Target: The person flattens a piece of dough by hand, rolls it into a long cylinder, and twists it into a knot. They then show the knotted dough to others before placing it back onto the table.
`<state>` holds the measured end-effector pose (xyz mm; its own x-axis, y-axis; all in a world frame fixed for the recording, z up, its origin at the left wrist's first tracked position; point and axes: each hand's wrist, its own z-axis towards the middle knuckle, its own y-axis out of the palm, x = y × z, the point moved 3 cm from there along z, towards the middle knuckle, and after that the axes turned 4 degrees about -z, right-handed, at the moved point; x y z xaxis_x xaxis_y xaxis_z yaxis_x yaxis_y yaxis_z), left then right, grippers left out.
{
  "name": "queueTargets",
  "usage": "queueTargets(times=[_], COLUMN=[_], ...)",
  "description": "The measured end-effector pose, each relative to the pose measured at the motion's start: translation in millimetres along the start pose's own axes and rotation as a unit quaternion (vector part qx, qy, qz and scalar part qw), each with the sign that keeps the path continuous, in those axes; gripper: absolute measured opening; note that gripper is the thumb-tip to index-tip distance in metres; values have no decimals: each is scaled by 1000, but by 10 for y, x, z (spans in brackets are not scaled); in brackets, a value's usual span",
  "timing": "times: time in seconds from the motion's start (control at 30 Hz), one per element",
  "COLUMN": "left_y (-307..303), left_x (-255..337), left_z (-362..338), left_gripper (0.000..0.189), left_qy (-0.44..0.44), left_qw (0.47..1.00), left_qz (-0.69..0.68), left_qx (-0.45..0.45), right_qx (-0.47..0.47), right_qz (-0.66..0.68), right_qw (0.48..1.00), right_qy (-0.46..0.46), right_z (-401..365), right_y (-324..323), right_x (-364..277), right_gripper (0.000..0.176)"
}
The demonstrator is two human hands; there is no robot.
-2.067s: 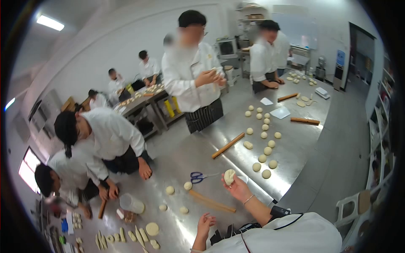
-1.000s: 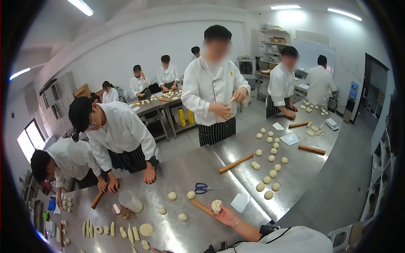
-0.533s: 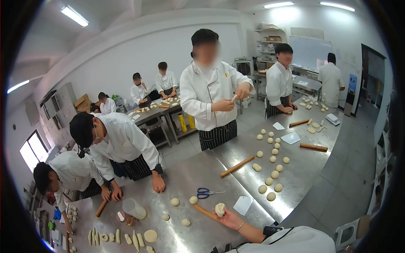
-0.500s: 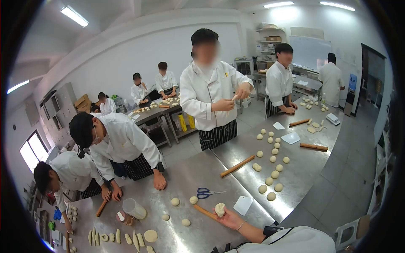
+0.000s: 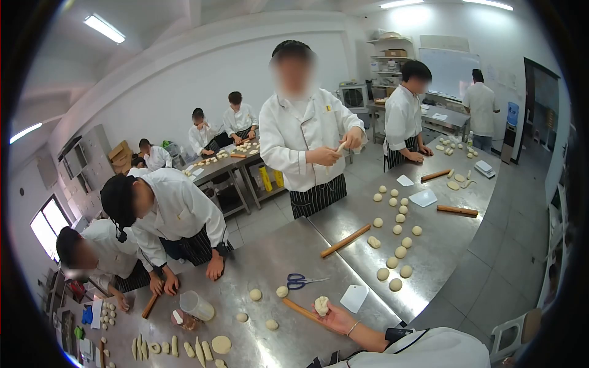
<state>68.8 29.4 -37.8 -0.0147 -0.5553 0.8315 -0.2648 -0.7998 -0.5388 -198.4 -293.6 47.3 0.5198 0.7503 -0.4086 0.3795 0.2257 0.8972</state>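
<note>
My right hand (image 5: 335, 319) reaches in from the lower right, palm turned up and fingers curled around a lump of dough (image 5: 321, 305). The lump is pale and has a creased, uneven surface. A wooden rolling pin (image 5: 300, 310) lies on the steel table just left of that hand, its near end hidden behind the fingers. Beyond the hand are blue-handled scissors (image 5: 297, 281) and a white scraper (image 5: 354, 299). Round dough balls (image 5: 272, 324) sit to the left. My left hand is outside the view.
Shaped dough pieces (image 5: 175, 346) and a flat dough disc (image 5: 221, 345) lie at the front left, near a clear plastic jug (image 5: 197, 305). Another rolling pin (image 5: 345, 241) and several dough balls (image 5: 400, 252) are farther right. Co-workers (image 5: 307, 141) stand across the table.
My right hand stays nearly still with the dough in it. The co-worker at far left has raised their head slightly, and the one facing me has shifted their hands slightly.
</note>
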Motion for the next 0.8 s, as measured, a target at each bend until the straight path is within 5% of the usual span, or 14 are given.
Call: queueTargets(times=[0.8], left_y=[-21], left_x=[139], left_z=[-79], left_gripper=[67], left_qy=[12], left_qw=[999], left_qz=[28], left_qx=[11], right_qx=[13], right_qz=[4], right_qw=[1000], right_qy=[14], right_z=[-11], right_y=[-79], right_x=[25], right_gripper=[42])
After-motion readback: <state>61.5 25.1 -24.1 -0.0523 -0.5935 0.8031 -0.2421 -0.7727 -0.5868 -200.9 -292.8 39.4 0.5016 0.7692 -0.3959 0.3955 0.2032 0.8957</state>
